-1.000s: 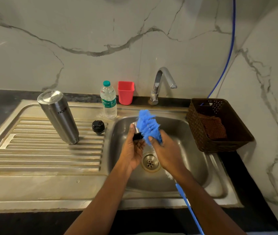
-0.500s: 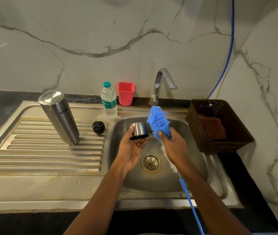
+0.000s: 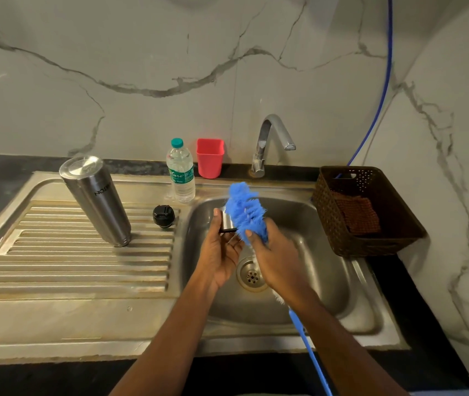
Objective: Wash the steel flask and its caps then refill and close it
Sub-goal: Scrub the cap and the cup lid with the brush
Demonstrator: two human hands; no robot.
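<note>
- Two hands meet above the bowl of the sink (image 3: pixel 327 267), just over the drain (image 3: pixel 251 277).
- The left hand (image 3: pixel 221 252) has its grip grasping the steel cap (image 3: pixel 227 221): thumb on the far left side, fingers curled beneath. The cap's black rim is at its lower end.
- The right hand (image 3: pixel 273 252) has its grip clenched round the blue brush (image 3: pixel 244 210) at the base of the bristle head. The bristles lie against the cap's right side and hide most of it. The blue handle runs off toward 5 o'clock past the wrist.
- At 10 o'clock from the bowl, the steel flask (image 3: pixel 96 201) stands on end on the ribbed drainboard (image 3: pixel 70 267), its lettering upside down.
- At 9 o'clock from the hands, the black cap (image 3: pixel 163 215) sits on the drainboard near the bowl's edge, apart from the flask.
- At 11 o'clock stand a water bottle (image 3: pixel 181 172) and a red cup (image 3: pixel 209 158); the tap (image 3: pixel 270 138) is at 12 o'clock.
- At 3 o'clock a brown basket (image 3: pixel 370 244) rests on the bench, a cloth (image 3: pixel 356 212) inside it.
</note>
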